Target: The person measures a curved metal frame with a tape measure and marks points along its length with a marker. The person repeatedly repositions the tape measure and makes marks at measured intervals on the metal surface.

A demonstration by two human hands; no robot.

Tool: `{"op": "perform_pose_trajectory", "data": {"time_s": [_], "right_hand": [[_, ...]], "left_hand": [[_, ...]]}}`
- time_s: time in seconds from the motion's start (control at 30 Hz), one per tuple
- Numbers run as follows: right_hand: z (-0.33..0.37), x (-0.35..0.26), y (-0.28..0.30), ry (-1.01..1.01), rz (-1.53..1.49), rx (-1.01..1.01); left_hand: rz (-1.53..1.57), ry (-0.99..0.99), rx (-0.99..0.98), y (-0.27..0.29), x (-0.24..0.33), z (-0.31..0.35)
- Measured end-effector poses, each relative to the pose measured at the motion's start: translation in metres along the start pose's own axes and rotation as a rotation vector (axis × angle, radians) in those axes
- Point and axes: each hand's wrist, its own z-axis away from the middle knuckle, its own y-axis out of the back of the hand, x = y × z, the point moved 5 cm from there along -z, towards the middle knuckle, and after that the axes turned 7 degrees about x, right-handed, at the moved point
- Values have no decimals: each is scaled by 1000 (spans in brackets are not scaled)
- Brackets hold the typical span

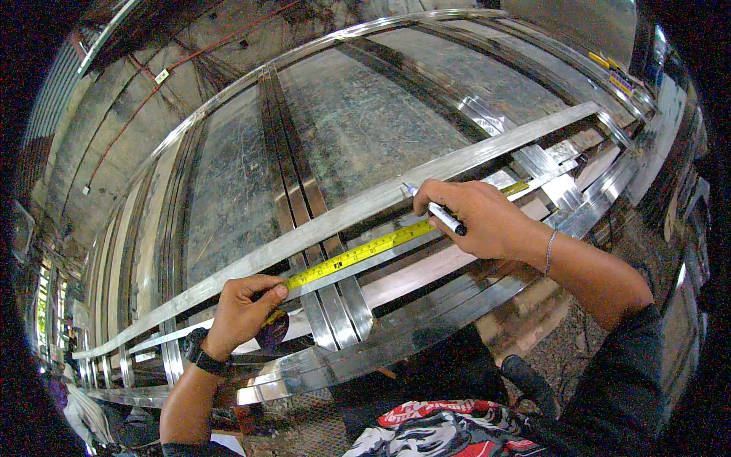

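The long yellow tape-measure strip (358,256) bears black markings; the slim white plastic marker (445,215) has a black end.

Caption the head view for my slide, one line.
Left hand pinching yellow tape measure, right hand holding a black-and-white marker, beside a long grey metal bar.

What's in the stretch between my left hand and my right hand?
In the head view, a yellow tape measure spans from your left hand to your right hand, crossing over shiny metal strips.
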Motion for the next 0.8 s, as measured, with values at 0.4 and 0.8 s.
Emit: {"op": "perform_pose_trajectory", "data": {"time_s": [0.4, 0.8], "right_hand": [[0, 0, 1, -14, 16, 1], [0, 1, -1, -16, 17, 4]], "left_hand": [[-4, 5, -42, -1, -1, -3], [82, 37, -21, -3, 1, -3]]}}
